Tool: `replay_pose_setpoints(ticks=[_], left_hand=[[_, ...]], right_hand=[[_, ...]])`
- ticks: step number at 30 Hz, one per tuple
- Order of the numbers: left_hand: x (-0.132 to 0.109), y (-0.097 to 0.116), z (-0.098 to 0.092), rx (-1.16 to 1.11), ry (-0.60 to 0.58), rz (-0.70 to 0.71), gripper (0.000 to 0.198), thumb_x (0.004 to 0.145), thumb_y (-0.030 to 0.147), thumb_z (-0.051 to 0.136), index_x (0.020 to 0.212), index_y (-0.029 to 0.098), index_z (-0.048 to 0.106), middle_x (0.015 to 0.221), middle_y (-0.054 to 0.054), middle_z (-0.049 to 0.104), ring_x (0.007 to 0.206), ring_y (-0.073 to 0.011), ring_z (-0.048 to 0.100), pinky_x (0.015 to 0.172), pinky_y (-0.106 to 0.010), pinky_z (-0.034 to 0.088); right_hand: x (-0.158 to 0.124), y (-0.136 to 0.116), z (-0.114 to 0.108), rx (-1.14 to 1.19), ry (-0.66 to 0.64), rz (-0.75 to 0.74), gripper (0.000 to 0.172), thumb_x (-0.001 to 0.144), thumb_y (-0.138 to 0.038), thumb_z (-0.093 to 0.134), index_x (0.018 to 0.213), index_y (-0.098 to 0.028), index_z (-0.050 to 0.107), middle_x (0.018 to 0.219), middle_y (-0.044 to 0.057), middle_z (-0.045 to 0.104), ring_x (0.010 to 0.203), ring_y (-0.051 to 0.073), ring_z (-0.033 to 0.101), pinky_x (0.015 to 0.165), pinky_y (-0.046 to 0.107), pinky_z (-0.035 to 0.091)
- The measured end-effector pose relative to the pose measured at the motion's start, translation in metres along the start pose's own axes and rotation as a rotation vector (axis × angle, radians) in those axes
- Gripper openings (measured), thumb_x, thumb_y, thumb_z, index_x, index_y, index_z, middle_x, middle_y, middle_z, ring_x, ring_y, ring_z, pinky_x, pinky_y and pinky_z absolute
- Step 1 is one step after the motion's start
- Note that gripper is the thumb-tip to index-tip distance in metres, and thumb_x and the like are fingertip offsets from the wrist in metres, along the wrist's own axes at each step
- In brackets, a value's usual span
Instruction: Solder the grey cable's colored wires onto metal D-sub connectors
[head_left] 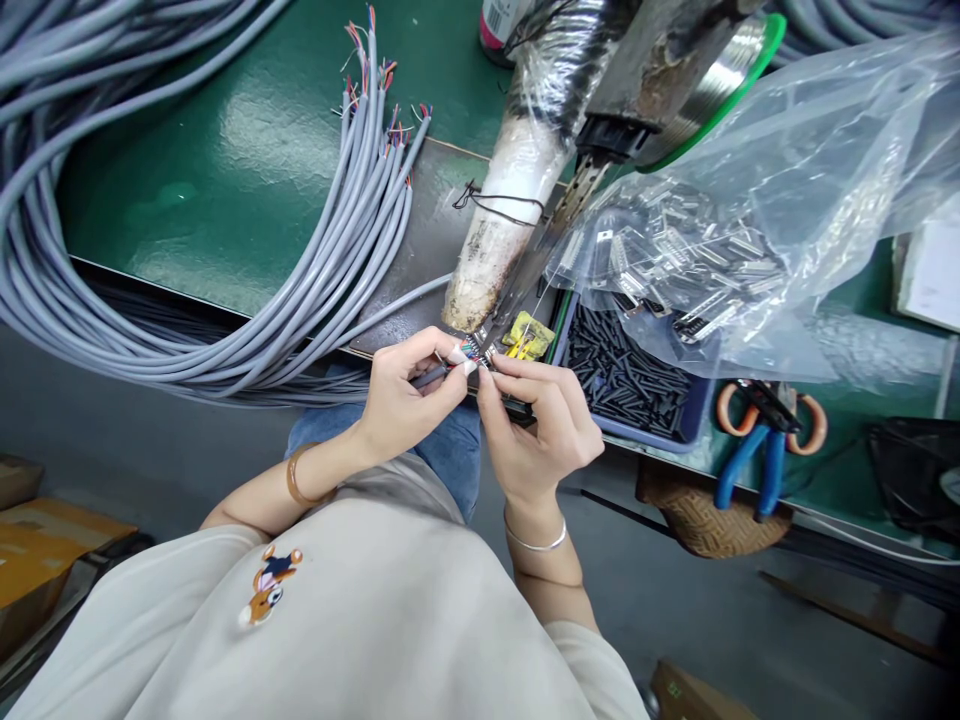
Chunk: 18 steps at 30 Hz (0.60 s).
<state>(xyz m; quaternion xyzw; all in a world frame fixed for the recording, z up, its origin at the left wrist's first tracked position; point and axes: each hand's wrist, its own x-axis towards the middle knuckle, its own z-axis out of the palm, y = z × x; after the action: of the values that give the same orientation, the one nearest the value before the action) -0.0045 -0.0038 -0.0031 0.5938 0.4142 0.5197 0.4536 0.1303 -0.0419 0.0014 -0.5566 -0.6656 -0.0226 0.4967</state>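
Observation:
My left hand (409,395) is closed round the end of a grey cable (429,377), whose thin coloured wires (470,348) fan out at the fingertips. Close beside it, my right hand (544,420) pinches thumb and forefinger together at the wire ends. A small silver connector (486,356) shows between the two hands, partly covered by fingers. What exactly the right fingertips grip is too small to tell. Just above the hands, the narrow metal bit of a soldering iron (536,255) points down, next to a white wrapped tube (499,220).
Many grey cables (300,320) with stripped ends lie left. Right of the hands are a yellow piece (528,338), a blue tray (694,425) of black sleeves, a plastic bag (847,130) of metal connectors, a solder spool (705,95), blue-handled pliers (750,465) and orange-handled scissors (811,425).

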Motion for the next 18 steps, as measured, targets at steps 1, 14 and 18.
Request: replay_pose_setpoints(ticks=[1, 14, 18], left_hand=[[-0.0003, -0.0006, 0.0001, -0.006, 0.000, 0.001, 0.010, 0.083, 0.013, 0.068, 0.077, 0.017, 0.061, 0.074, 0.001, 0.065, 0.056, -0.0054, 0.052, 0.055, -0.016, 0.045], [-0.0017, -0.0040, 0.0022, -0.010, 0.031, 0.044, 0.012, 0.084, 0.009, 0.067, 0.079, 0.018, 0.062, 0.077, 0.002, 0.066, 0.055, -0.0042, 0.050, 0.054, -0.016, 0.042], [-0.0012, -0.0038, 0.0022, -0.024, 0.036, 0.057, 0.011, 0.085, 0.011, 0.068, 0.079, 0.018, 0.062, 0.077, 0.002, 0.065, 0.057, -0.0045, 0.052, 0.056, -0.016, 0.043]], right_hand=[[0.0000, 0.0000, 0.0001, -0.002, 0.001, 0.000, 0.019, 0.083, -0.010, 0.079, 0.090, -0.023, 0.068, 0.093, 0.001, 0.079, 0.082, 0.015, 0.075, 0.075, 0.027, 0.063], [0.0011, 0.0010, 0.0012, -0.005, -0.013, 0.016, 0.019, 0.084, -0.010, 0.079, 0.092, -0.024, 0.069, 0.092, -0.001, 0.078, 0.083, 0.013, 0.075, 0.076, 0.026, 0.062], [0.0015, 0.0003, 0.0005, -0.008, 0.000, -0.001, 0.019, 0.083, -0.010, 0.080, 0.092, -0.023, 0.069, 0.093, -0.001, 0.078, 0.082, 0.013, 0.075, 0.076, 0.025, 0.063]])
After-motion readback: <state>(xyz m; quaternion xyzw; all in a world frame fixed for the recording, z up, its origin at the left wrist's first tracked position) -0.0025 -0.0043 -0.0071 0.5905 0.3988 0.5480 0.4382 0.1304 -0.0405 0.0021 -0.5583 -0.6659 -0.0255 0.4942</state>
